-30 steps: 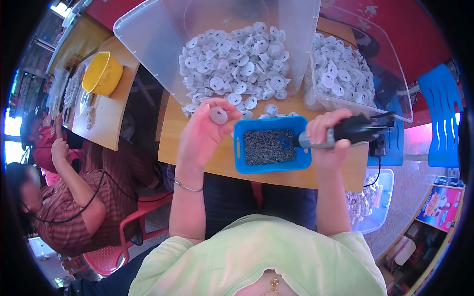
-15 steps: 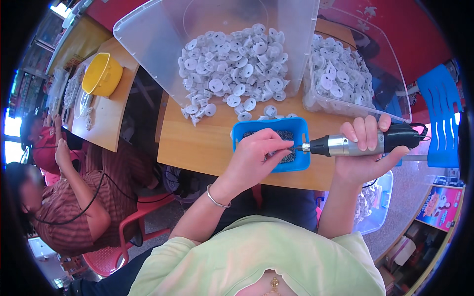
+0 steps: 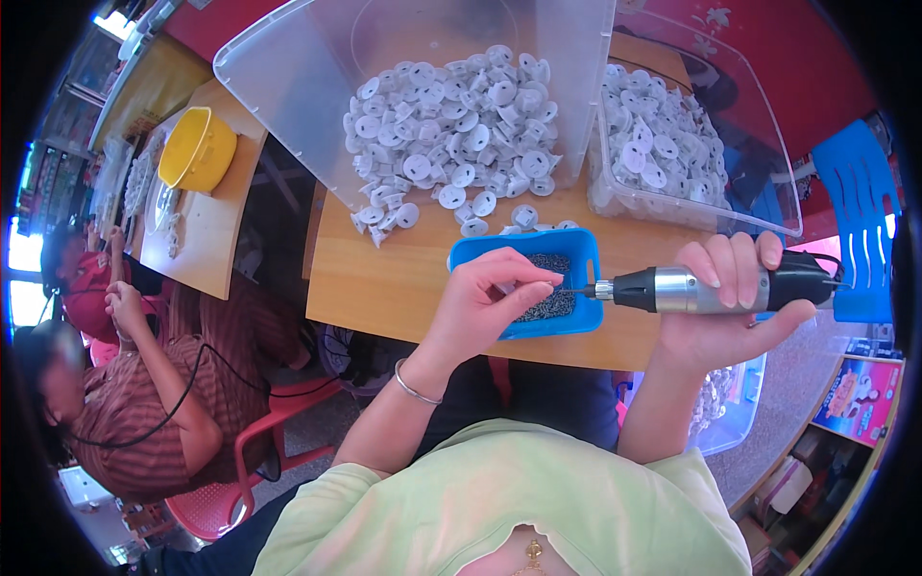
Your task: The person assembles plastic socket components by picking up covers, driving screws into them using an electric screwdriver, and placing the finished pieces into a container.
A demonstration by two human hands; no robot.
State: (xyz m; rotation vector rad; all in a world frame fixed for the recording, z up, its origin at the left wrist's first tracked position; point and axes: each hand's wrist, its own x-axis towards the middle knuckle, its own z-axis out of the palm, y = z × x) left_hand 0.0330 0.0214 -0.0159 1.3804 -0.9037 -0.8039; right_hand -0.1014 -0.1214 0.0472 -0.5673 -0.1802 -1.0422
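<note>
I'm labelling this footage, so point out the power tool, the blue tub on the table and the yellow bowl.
Power tool [image 3: 675,291]: head view, on its silver barrel.
Blue tub [image 3: 551,242]: head view, on its far wall.
Yellow bowl [image 3: 217,152]: head view, on its outer side.

Yellow tub [image 3: 199,151] on side table [image 3: 213,235], red chair [image 3: 204,509], blue slotted chair back [image 3: 855,216]

- left hand [image 3: 488,300] covers blue tray's [image 3: 590,254] near left corner; anything its fingertips [image 3: 549,279] pinch, too small to tell;
- tub [image 3: 745,405] past table's [image 3: 384,278] near right corner, partly hidden by right forearm [image 3: 663,408]
</note>
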